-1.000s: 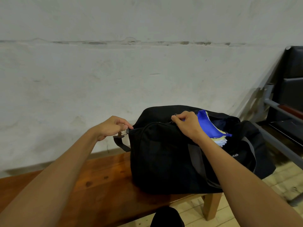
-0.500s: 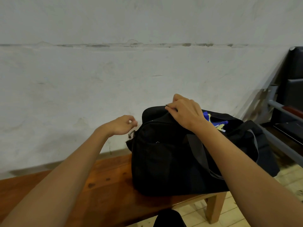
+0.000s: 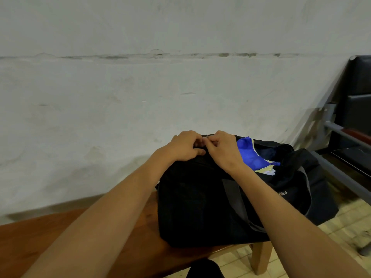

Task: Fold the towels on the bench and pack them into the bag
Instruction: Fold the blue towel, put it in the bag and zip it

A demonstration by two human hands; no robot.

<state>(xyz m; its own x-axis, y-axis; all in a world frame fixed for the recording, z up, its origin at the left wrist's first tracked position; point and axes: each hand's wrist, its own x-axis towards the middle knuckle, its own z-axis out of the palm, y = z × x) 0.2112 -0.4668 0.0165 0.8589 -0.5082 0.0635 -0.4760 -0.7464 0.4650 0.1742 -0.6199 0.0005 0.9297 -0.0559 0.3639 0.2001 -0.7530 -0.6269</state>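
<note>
A black duffel bag [image 3: 200, 207] sits on the right end of the wooden bench [image 3: 50, 243]. Its top gapes open at the right, where folded towels show: a blue one [image 3: 249, 153] on top, yellow and white edges [image 3: 267, 171] under it. Both hands meet at the top left of the bag. My left hand [image 3: 185, 146] grips the bag's top edge with curled fingers. My right hand [image 3: 221, 148] pinches something small, seemingly the zipper pull, right beside it. The fingertips hide what they hold.
A pale plaster wall [image 3: 180, 87] rises directly behind the bench. To the right stands a grey metal frame [image 3: 341, 173] with a black padded seat [image 3: 359, 93]. Tiled floor [image 3: 341, 233] lies below the bench's right end, and a dark shape [image 3: 204, 268] shows at the bottom edge.
My left hand left the bag's left end, where it held the strap clip, and came right to meet my right hand at the bag's top. The blue towel shows again.
</note>
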